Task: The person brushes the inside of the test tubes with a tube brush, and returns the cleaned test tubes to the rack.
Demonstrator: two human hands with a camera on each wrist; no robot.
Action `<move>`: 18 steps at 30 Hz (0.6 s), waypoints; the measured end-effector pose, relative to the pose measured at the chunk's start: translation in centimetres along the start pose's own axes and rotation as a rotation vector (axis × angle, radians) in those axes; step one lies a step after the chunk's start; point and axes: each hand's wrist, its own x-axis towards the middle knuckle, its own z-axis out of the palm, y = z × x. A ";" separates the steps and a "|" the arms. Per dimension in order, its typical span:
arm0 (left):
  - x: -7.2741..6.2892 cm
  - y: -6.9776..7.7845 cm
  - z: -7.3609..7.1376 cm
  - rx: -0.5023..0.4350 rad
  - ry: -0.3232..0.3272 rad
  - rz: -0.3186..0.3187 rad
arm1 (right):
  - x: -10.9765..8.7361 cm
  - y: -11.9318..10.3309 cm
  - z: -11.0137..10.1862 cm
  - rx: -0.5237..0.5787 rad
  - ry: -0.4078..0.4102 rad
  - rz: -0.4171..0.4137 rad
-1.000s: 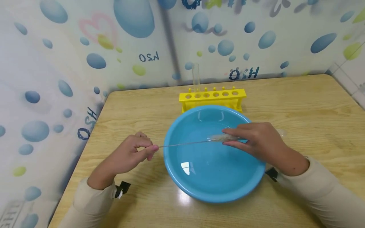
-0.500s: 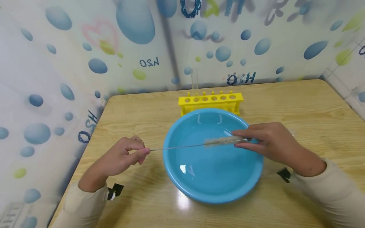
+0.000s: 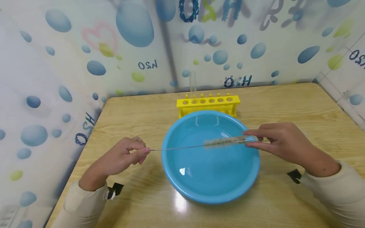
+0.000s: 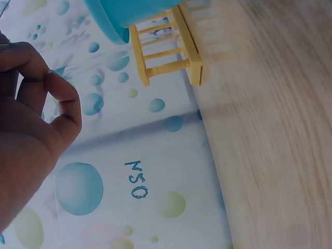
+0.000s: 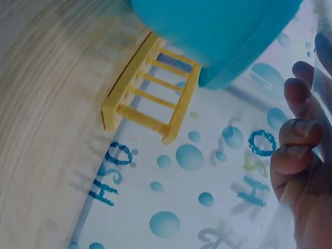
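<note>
In the head view my left hand (image 3: 119, 160) pinches the thin wire handle of a test tube brush (image 3: 223, 142), thumb against fingertips. The wire runs nearly level to the right, over the blue basin (image 3: 211, 198). Pale bristles show in the open, and their right end meets the mouth of a clear glass test tube (image 3: 251, 138). My right hand (image 3: 280, 141) holds that tube between thumb and fingers above the basin's right rim. The left wrist view shows my left hand (image 4: 36, 104) with thumb and fingertip together; in the right wrist view my right hand (image 5: 306, 140) has curled fingers.
Behind the basin stands a yellow test tube rack (image 3: 208, 101) with another clear test tube (image 3: 193, 84) upright at its left. The wooden table (image 3: 137, 117) meets a wall (image 3: 176, 38) printed with blue drops at the back and left.
My right hand has moved right with the test tube, away from my left hand. More of the bristles show outside the tube. My left hand shifted left at first, then stayed nearly still.
</note>
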 end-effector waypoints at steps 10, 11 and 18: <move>0.9 -0.1 -1.4 -0.168 0.008 0.088 | -0.5 2.0 -1.7 -0.033 0.010 0.006; 0.9 -0.1 -1.6 -0.195 0.012 0.110 | -0.4 2.1 -1.9 -0.039 0.016 0.031; 1.4 -0.6 -0.6 -0.229 -0.001 0.093 | 1.1 2.6 -3.0 0.159 0.091 0.401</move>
